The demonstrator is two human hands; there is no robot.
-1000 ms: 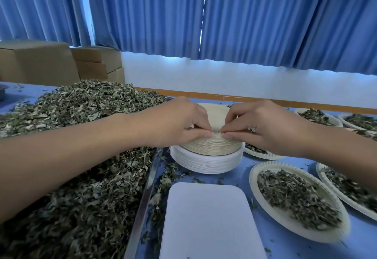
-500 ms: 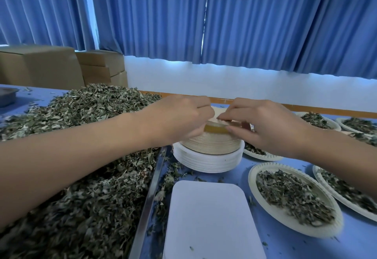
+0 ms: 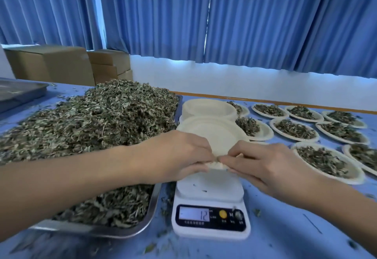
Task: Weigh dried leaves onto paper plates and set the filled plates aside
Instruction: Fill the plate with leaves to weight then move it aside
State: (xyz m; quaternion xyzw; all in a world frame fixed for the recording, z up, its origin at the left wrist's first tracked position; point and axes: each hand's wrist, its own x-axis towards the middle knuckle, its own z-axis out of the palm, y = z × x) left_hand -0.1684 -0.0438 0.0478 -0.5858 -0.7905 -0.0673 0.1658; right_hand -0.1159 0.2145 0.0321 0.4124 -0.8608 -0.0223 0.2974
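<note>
Both hands, left (image 3: 179, 156) and right (image 3: 263, 162), are pinching the near rim of an empty plate (image 3: 214, 134) over the scale (image 3: 210, 203), right of the leaves (image 3: 91, 120).

The left hand (image 3: 183, 154) and right hand (image 3: 263, 162) were picking at the top of the round stack of paper plates (image 3: 208, 108) behind the white digital scale (image 3: 210, 193) a second ago. Now they pinch the near rim of one cream round paper plate (image 3: 214, 134), lifted off the stack and held hollow-side up over the scale. The scale's display (image 3: 194, 215) has come into view, reading 12.
</note>
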